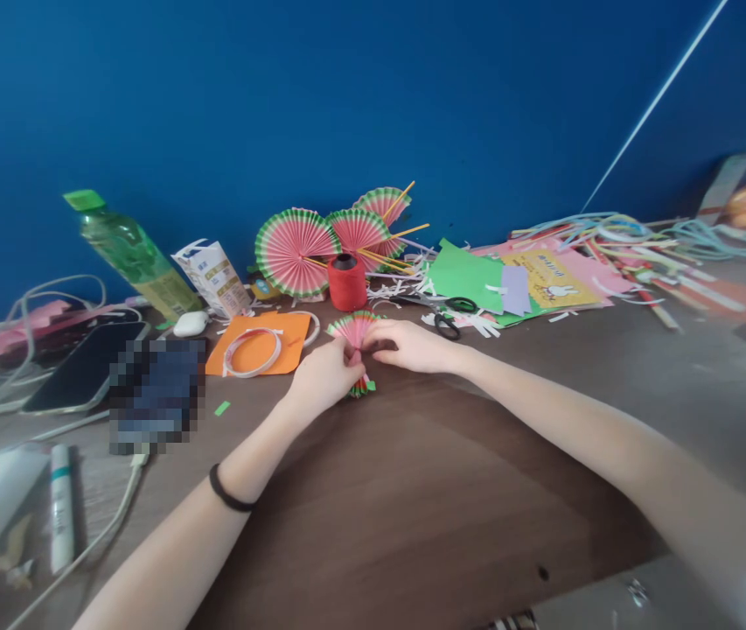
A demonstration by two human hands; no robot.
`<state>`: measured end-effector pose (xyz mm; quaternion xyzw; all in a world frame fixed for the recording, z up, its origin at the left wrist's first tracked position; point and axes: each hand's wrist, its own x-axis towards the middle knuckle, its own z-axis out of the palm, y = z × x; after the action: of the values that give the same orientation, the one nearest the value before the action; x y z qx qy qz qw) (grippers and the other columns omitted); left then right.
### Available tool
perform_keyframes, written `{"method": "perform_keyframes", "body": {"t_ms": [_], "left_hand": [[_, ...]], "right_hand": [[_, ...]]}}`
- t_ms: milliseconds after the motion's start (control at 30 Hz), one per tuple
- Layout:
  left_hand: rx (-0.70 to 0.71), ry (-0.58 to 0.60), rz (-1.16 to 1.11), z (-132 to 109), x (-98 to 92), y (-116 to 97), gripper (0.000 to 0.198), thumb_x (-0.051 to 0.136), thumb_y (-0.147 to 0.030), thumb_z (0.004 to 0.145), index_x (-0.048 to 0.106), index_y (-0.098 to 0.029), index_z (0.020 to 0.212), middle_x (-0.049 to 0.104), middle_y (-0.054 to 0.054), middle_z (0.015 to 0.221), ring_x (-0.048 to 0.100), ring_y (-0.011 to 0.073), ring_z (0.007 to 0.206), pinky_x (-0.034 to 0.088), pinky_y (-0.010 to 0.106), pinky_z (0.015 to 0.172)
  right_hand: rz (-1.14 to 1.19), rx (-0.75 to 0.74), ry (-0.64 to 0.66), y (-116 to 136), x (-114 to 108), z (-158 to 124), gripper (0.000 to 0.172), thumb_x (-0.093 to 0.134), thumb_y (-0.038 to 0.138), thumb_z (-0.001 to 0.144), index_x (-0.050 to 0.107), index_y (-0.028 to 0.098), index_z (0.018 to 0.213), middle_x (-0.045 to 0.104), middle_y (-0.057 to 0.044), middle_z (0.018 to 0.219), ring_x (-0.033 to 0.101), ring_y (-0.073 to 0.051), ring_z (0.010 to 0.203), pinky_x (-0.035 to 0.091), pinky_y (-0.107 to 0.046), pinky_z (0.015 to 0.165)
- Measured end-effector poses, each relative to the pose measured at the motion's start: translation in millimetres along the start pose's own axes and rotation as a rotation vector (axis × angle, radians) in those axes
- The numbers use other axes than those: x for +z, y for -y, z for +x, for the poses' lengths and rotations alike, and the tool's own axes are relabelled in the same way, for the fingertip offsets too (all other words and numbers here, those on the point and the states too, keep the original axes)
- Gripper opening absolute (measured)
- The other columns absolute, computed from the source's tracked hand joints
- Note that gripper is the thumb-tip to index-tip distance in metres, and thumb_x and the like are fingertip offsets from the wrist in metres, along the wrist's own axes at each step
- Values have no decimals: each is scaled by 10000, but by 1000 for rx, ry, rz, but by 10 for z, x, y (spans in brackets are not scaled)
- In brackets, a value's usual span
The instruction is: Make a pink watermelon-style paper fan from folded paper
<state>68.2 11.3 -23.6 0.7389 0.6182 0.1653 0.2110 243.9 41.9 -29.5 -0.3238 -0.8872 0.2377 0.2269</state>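
Bare forearms angled in from the bottom corners over a smooth brown wooden table (425,490), a black band (226,494) round the left wrist. At centre frame, left hand (325,376) curled nearly closed, fingertips pinched on the waist of a folded paper fan (354,328); right hand (412,346) flatter, fingers almost straight, tips laid against the same pleats from the right, gripping or only steadying, impossible to tell. Fan held upright low over the table, contact with it unclear, pink pleats with a green-and-white rim spreading above the fingers, a short red-and-green tuft below. Probably best handled by keeping the pinch tight at the middle, squaring the creases before spreading, and pressing lightly enough to spare the thin paper. Just above in the frame, a red spool of thread (347,284), matte and cylindrical; higher still, finished round fans (295,252) on yellow sticks (405,232) against the blue wall (373,87). Left of centre, a clear tape ring (253,352) on an orange sheet (297,332); right of centre, black-handled scissors (448,317) among curled white paper scraps (481,325). Upper left, a green plastic bottle (129,254), leaning.
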Motion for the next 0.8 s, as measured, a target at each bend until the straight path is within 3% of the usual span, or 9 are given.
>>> {"method": "perform_keyframes", "body": {"t_ms": [133,233,300,367,467,633,800], "left_hand": [[-45,-94,-402,30,-49,-45,78,545,-185,629,484,-190,678,616,10,625,557,146,559,404,265,566],[-125,-15,-786,29,-76,-110,125,510,-149,632,467,-181,745,632,5,627,579,135,555,444,266,567],[-133,32,-937,20,-81,-140,152,503,-152,645,477,-172,794,649,11,652,602,135,571,456,260,561],[-98,37,-999,13,-72,-148,168,521,-163,653,503,-158,820,661,20,678,620,134,602,460,246,567],[-68,66,-1026,12,-34,-131,182,549,-175,655,540,-133,832,666,29,660,633,139,621,476,250,600],[-67,66,-975,7,23,-109,133,573,-153,659,563,-126,789,675,37,633,630,137,583,483,249,576],[-72,37,-982,-20,58,-110,113,616,-175,680,571,-127,772,690,54,664,635,146,602,481,242,557]], "right_hand": [[269,67,-218,51,18,23,192,520,119,763,648,184,891,593,-59,1096,534,-168,1033,418,-336,870],[484,135,-375,82,33,44,108,562,227,769,620,167,838,613,-58,975,569,-156,906,448,-321,796],[642,241,-385,92,56,51,186,590,321,760,586,156,846,617,-45,846,582,-145,769,464,-301,686],[786,329,-311,99,90,50,269,598,386,753,574,152,885,617,-33,774,581,-136,690,458,-281,615],[918,356,-232,118,150,40,312,655,398,702,593,144,873,632,-32,743,585,-129,650,464,-284,627],[997,391,-336,162,207,14,316,772,329,548,634,140,760,641,-15,700,572,-121,633,463,-277,653],[1043,350,-394,99,267,-5,265,755,318,567,667,149,751,643,-4,686,542,-105,607,441,-261,628]]}}
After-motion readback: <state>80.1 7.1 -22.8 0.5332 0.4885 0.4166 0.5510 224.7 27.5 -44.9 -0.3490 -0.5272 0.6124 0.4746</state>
